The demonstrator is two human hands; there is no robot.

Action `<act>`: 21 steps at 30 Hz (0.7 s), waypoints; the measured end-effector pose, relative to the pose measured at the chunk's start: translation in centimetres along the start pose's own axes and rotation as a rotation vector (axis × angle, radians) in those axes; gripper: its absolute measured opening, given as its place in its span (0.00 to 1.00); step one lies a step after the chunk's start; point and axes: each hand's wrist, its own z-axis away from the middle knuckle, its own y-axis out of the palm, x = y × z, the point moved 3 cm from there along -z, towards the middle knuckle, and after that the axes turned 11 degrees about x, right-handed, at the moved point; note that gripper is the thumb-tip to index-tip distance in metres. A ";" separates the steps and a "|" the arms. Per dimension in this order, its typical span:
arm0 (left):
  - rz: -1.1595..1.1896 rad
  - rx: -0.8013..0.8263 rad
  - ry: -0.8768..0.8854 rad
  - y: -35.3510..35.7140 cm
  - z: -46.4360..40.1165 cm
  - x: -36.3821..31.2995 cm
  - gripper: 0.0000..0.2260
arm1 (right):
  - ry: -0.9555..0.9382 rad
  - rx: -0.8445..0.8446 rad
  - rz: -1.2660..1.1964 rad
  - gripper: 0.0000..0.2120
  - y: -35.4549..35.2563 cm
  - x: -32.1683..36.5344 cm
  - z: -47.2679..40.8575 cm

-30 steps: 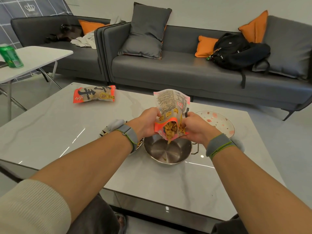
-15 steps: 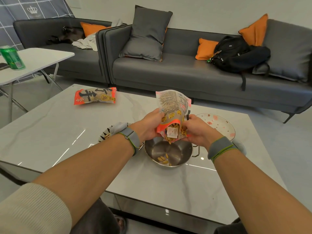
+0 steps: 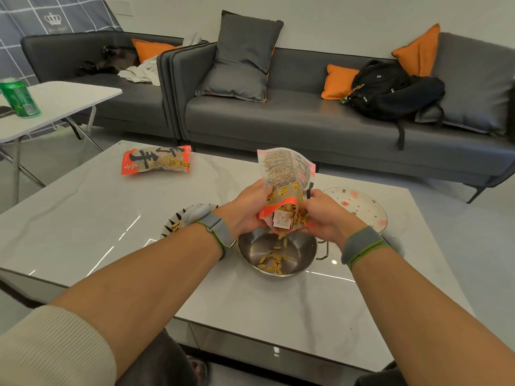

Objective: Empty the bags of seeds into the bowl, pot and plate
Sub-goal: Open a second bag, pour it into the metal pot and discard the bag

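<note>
Marble table (image 3: 97,224): upended seed bag (image 3: 284,179) over pot (image 3: 250,247).

There is a single view, from a wide-angle camera worn on the person's head, looking forward and down across a marble-topped table (image 3: 83,218). Both forearms run in from the bottom corners, at 7 and 5 o'clock, and meet close under the lens near frame centre above a steel pot (image 3: 302,256). The table's near edge lies low, toward 6 o'clock. A grey sofa (image 3: 306,118) spans the far side from 10 to 2 o'clock, its straight lines bowed by the lens. A small white side table (image 3: 64,98) sits at 9 to 10 o'clock. With no second view, nothing is shared
</note>
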 end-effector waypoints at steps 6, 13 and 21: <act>-0.003 -0.003 0.025 0.0 0.1 -0.3 0.14 | -0.008 0.015 -0.008 0.20 -0.1 0.1 0.0; -0.034 -0.028 0.012 -0.3 0.2 -0.5 0.14 | 0.008 0.013 -0.004 0.21 -0.3 0.1 0.0; -0.098 -0.036 0.018 -0.3 -0.2 -0.5 0.15 | 0.004 0.032 -0.004 0.18 0.0 0.1 0.0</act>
